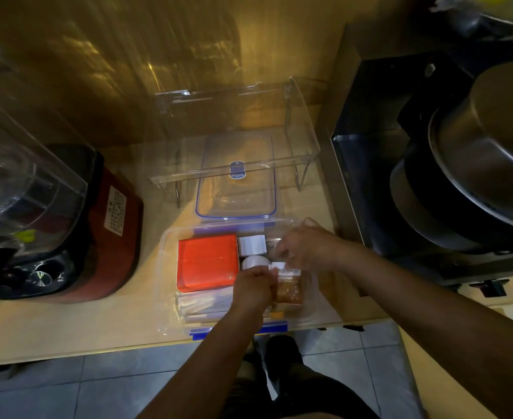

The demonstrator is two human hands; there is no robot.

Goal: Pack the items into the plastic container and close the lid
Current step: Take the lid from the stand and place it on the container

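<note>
In the clear plastic container (170,267) at the counter edge, we pinch a brown labelled packet (290,287) with left hand (253,287); right hand (305,247) fingers curl loosely. Risk: packet sits high, blocking the blue-rimmed clear lid (237,176) behind.

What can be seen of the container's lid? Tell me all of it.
The lid is off the plastic container. It lies flat on the wooden counter just behind the container, its far half under a clear acrylic rack. It is a clear plastic rectangle with rounded corners, a blue line along its rim and a blue clip at its middle. Neither hand touches it.
</note>
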